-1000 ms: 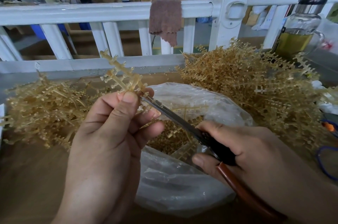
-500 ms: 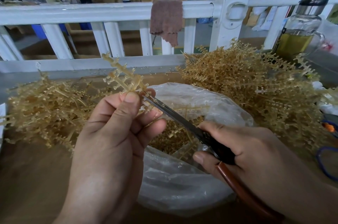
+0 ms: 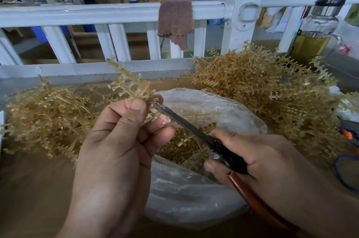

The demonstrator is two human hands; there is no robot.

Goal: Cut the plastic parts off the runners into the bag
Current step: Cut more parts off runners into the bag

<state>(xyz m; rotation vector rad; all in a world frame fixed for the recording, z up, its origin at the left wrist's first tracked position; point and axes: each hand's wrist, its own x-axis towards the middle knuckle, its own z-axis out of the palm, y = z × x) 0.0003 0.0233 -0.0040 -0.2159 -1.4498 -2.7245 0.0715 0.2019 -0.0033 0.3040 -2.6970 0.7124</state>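
My left hand (image 3: 118, 146) pinches a translucent amber runner (image 3: 130, 84) between thumb and fingers, and it stands up above the clear plastic bag (image 3: 194, 195). My right hand (image 3: 260, 162) grips cutters (image 3: 194, 131) with a black joint and red-brown handles. The blade tips reach the runner at my left fingertips. Small cut amber parts (image 3: 178, 150) lie inside the open bag, together with a few bare runner pieces.
A heap of amber runners (image 3: 262, 90) rises at the right, another heap (image 3: 44, 113) lies at the left. A white railing (image 3: 97, 14) with a hung brown cloth (image 3: 174, 20) borders the far side. A glass bottle (image 3: 314, 35) stands far right. Blue and orange tool handles (image 3: 347, 160) lie at the right edge.
The cutter tips have shifted a little along the runner at my left fingertips. Both hands otherwise stay in place.
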